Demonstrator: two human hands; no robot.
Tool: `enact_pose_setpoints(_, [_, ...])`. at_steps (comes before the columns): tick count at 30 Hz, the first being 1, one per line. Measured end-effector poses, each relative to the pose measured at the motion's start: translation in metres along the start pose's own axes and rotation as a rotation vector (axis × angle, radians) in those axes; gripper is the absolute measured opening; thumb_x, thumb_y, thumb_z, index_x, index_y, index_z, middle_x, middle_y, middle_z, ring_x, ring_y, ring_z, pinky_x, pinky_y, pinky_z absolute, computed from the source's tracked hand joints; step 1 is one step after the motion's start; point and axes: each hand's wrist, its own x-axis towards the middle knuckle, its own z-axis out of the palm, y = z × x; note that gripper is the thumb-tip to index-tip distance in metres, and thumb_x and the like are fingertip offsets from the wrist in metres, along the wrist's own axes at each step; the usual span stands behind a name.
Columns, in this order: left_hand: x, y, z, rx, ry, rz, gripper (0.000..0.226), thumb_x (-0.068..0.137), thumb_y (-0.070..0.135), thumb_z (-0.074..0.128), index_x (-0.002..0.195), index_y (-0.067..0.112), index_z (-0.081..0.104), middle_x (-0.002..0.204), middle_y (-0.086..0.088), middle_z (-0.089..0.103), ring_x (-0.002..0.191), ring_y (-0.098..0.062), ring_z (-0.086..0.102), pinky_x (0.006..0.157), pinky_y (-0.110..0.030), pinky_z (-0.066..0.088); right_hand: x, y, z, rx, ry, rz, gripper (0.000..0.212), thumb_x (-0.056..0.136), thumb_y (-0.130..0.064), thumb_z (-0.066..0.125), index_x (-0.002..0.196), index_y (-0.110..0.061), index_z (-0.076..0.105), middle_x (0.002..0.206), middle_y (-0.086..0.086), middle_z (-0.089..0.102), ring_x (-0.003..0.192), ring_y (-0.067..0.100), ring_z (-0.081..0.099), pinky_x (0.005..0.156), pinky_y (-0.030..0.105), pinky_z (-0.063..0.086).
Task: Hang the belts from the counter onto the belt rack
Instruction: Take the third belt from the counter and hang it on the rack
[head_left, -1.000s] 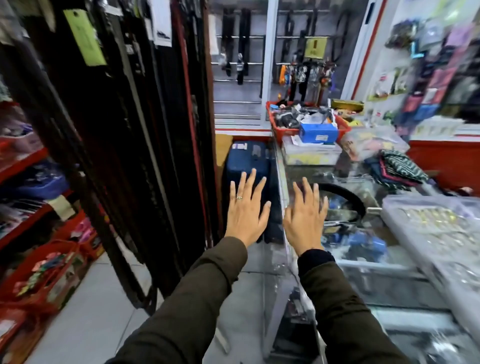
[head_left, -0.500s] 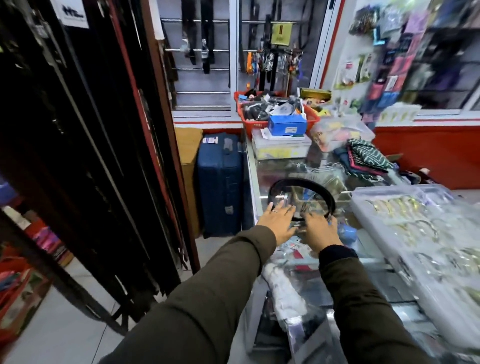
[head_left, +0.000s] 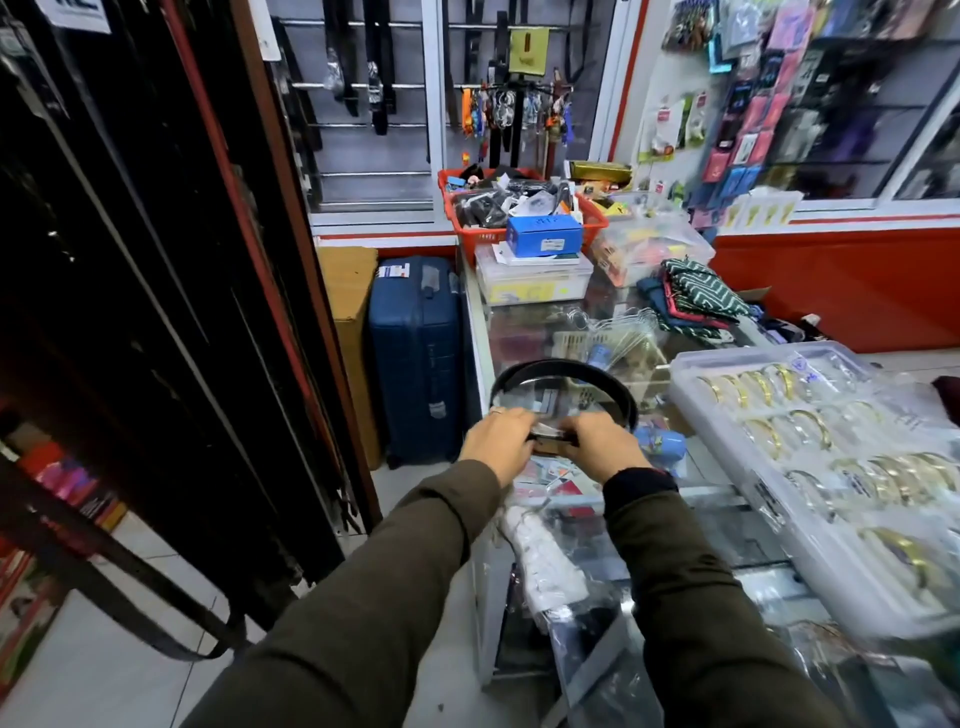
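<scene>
A black belt (head_left: 566, 370) lies coiled in a loop on the glass counter (head_left: 524, 332), wrapped in clear plastic. My left hand (head_left: 496, 439) and my right hand (head_left: 602, 447) both grip the near side of the loop, where the buckle end sits between them. The belt rack (head_left: 156, 291) stands at the left, a tall dark frame packed with many hanging black belts.
A clear tray of gold bangles (head_left: 831, 457) sits right of the belt. Farther back are a white box (head_left: 535, 273), a red basket (head_left: 519, 208) and folded cloth (head_left: 696, 299). A blue suitcase (head_left: 415, 353) stands on the floor between rack and counter.
My hands came down from open in the air onto the counter and closed on the belt's near side. The view swung right, away from the rack.
</scene>
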Motion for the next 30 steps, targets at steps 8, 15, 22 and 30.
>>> enact_pose_setpoints(8, [-0.031, -0.035, -0.027, -0.045, 0.23, 0.043, 0.027, 0.094, 0.022, 0.058, 0.119, 0.014, 0.06, 0.119, -0.006, 0.057, 0.108, -0.03, 0.054, 0.095, -0.043, 0.048, -0.017, -0.051, -0.017, 0.009, 0.052, -0.118, 0.022, 0.096, -0.03, 0.06, 0.102, -0.011, 0.071, 0.104, 0.015, 0.072, 0.099, 0.035, 0.068, 0.07, 0.037, 0.047])
enact_pose_setpoints(15, [-0.065, -0.048, -0.065, -0.598, 0.581, -0.212, 0.049, 0.094, 0.023, 0.069, 0.138, 0.019, 0.048, 0.135, -0.001, 0.042, 0.12, -0.018, 0.05, 0.103, -0.025, 0.041, -0.025, -0.094, -0.052, 0.267, 0.096, -0.222, 0.015, 0.09, -0.032, 0.068, 0.097, -0.021, 0.076, 0.087, 0.0, 0.07, 0.085, 0.021, 0.067, 0.069, 0.034, 0.05])
enact_pose_setpoints(22, [-0.094, -0.042, -0.127, -1.328, 0.68, -0.448, 0.024, 0.088, 0.015, 0.077, 0.108, 0.007, 0.067, 0.094, -0.011, 0.071, 0.074, -0.014, 0.072, 0.063, -0.022, 0.061, -0.042, -0.144, -0.083, 0.758, 0.03, -0.379, 0.015, 0.093, -0.012, 0.068, 0.106, -0.011, 0.077, 0.076, -0.011, 0.069, 0.057, -0.019, 0.059, 0.057, 0.002, 0.042])
enact_pose_setpoints(30, [-0.134, -0.067, -0.192, -1.073, 0.691, -0.343, 0.018, 0.086, 0.015, 0.079, 0.102, 0.009, 0.075, 0.087, -0.001, 0.074, 0.067, -0.001, 0.067, 0.053, -0.016, 0.054, -0.053, -0.193, -0.091, 1.073, -0.088, -0.471, 0.019, 0.094, -0.023, 0.069, 0.11, -0.017, 0.076, 0.082, -0.011, 0.074, 0.071, -0.011, 0.066, 0.06, 0.008, 0.049])
